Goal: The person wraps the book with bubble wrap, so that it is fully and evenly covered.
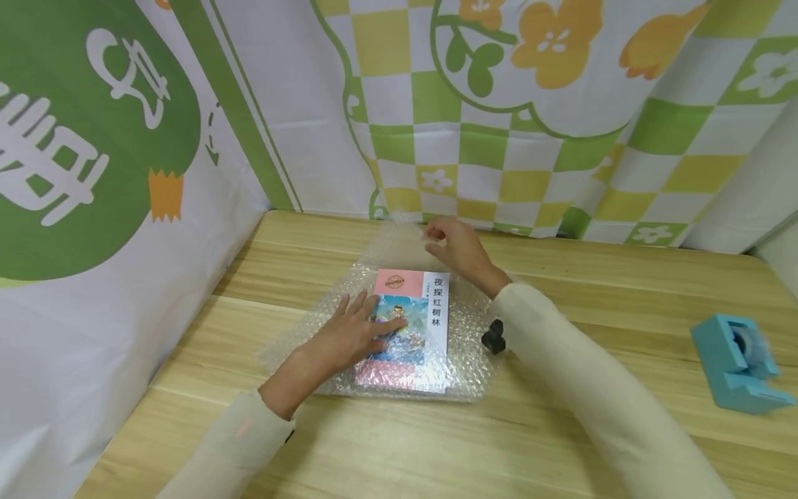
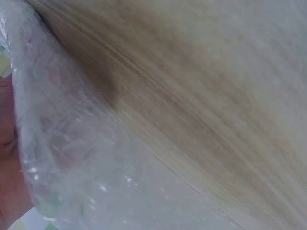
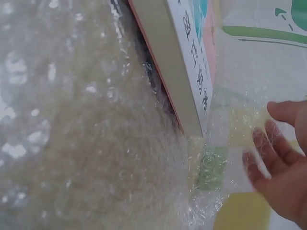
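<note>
A book [image 1: 408, 333] with a pink and blue cover and a white title strip lies on a sheet of clear bubble wrap [image 1: 470, 371]. My left hand [image 1: 343, 336] rests on the left part of its cover with the fingers spread. In the left wrist view, bubble wrap [image 2: 86, 158] partly hides that hand [image 2: 9, 158]. Above the book's top edge, my right hand [image 1: 458, 249] is by the far end of the wrap, its fingers bent. The right wrist view shows the thumb and fingers of this hand [image 3: 283, 163] apart, close to the clear film, beside the book [image 3: 184, 62].
A blue tape dispenser [image 1: 726, 367] with a roll of clear tape stands on the wooden table [image 1: 598, 291] at the right. A small black device [image 1: 494, 337] is at the right cuff. Printed cloth [image 1: 530, 159] hangs along the table's back and left edges.
</note>
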The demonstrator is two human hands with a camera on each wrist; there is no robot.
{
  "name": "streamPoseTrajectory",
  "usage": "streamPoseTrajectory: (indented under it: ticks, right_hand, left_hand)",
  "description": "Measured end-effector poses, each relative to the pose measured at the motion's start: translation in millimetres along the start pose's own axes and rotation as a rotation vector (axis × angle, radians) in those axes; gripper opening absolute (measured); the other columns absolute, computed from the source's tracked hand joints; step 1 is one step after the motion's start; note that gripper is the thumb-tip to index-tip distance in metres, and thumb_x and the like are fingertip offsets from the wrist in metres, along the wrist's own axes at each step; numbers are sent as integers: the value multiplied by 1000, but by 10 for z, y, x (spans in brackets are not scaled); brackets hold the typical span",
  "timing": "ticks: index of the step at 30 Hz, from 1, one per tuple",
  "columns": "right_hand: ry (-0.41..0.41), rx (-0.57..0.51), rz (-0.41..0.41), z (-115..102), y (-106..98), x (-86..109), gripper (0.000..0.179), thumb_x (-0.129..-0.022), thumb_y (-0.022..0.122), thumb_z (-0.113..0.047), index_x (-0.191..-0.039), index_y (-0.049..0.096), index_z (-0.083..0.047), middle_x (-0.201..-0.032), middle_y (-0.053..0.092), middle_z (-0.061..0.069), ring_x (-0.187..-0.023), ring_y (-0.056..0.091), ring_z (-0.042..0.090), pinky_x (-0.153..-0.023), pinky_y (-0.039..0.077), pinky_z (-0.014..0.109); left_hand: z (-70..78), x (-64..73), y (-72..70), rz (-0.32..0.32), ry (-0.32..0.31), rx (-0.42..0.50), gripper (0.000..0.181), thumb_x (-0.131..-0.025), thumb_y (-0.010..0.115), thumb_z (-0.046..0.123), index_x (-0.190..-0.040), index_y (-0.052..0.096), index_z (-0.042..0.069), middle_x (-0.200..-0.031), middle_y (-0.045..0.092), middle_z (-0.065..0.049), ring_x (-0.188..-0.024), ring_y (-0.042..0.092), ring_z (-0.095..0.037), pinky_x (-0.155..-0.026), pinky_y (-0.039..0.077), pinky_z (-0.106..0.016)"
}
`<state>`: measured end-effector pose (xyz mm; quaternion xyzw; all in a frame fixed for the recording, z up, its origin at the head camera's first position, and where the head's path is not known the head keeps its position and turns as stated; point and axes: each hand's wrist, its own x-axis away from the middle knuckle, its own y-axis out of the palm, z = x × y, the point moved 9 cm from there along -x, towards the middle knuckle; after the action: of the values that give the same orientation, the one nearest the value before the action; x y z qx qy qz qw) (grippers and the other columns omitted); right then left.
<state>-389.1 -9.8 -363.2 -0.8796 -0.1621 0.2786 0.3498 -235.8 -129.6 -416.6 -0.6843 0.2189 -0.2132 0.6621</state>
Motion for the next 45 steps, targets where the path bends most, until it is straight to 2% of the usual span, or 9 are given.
streamPoseTrajectory:
  ticks: [5, 12, 19, 23, 25, 28, 32, 39, 45]
  right_hand:
    - [-82, -30, -69, -108, 30, 79, 6, -84, 60, -6, -89, 60, -6, -87, 61, 3, -87, 58, 20, -77, 46, 33]
    - [-138, 50, -142, -172, 96, 177, 8, -84, 60, -6, -92, 59, -8, -86, 60, 0, -85, 58, 16, -75, 46, 29]
    - [-231, 111, -135, -289, 110, 374, 9, -87, 58, -7, -94, 59, -11, -87, 64, -1, -78, 60, 14, -69, 48, 28]
    - [-313, 114, -144, -371, 150, 501, 9, -86, 58, -3, -92, 59, -10, -88, 66, 1, -77, 61, 12, -67, 48, 24]
    - [-366, 117, -154, -411, 176, 569, 11, -85, 58, 0, -91, 59, -10, -91, 66, 2, -79, 61, 12, -68, 48, 23]
    - [-424, 127, -179, -440, 219, 663, 16, -85, 56, 1, -97, 61, -8, -102, 64, 5, -89, 61, 16, -76, 47, 25]
    - [-435, 175, -202, -420, 280, 747, 24, -88, 53, -3, -109, 61, -10, -113, 59, 5, -102, 56, 19, -86, 43, 29]
    - [-396, 267, -283, -389, 396, 824, 25, -95, 43, -13, -115, 57, -12, -117, 58, 5, -106, 53, 22, -89, 41, 34]
    - [-393, 332, -346, -409, 473, 836, 19, -97, 37, -15, -103, 55, -13, -115, 58, 7, -104, 54, 26, -87, 42, 38]
  left_hand:
    - [-5, -3, -6, -18, -14, 6, 54, -84, 57, 39, -134, 37, 40, -135, 31, -23, -125, 21, -45, -94, 24, -59]
    - [-22, -5, -1, -37, -44, 10, 53, -84, 56, 41, -134, 37, 42, -137, 32, -21, -125, 20, -45, -95, 22, -59]
    - [-4, -10, 22, -42, -38, 26, 53, -85, 55, 41, -135, 36, 40, -137, 31, -23, -124, 20, -46, -94, 22, -60]
    - [-4, 1, 26, -49, -44, 45, 53, -85, 55, 40, -135, 36, 39, -138, 30, -23, -125, 20, -46, -94, 21, -60]
    - [-9, 3, 33, -51, -50, 51, 53, -86, 55, 40, -135, 35, 40, -138, 29, -23, -125, 19, -46, -94, 21, -60]
    - [-17, 0, 44, -46, -52, 70, 53, -86, 55, 39, -135, 36, 39, -138, 29, -24, -125, 20, -46, -94, 23, -60]
    - [-14, 2, 41, -29, -46, 94, 52, -86, 56, 38, -134, 37, 39, -137, 29, -24, -125, 20, -46, -92, 24, -61]
    - [3, 1, 30, -19, -31, 71, 53, -86, 55, 39, -135, 37, 37, -137, 29, -24, -126, 19, -44, -92, 25, -61]
    - [9, 5, 37, -30, -36, 58, 54, -86, 56, 39, -135, 36, 38, -137, 30, -23, -125, 22, -45, -91, 26, -60]
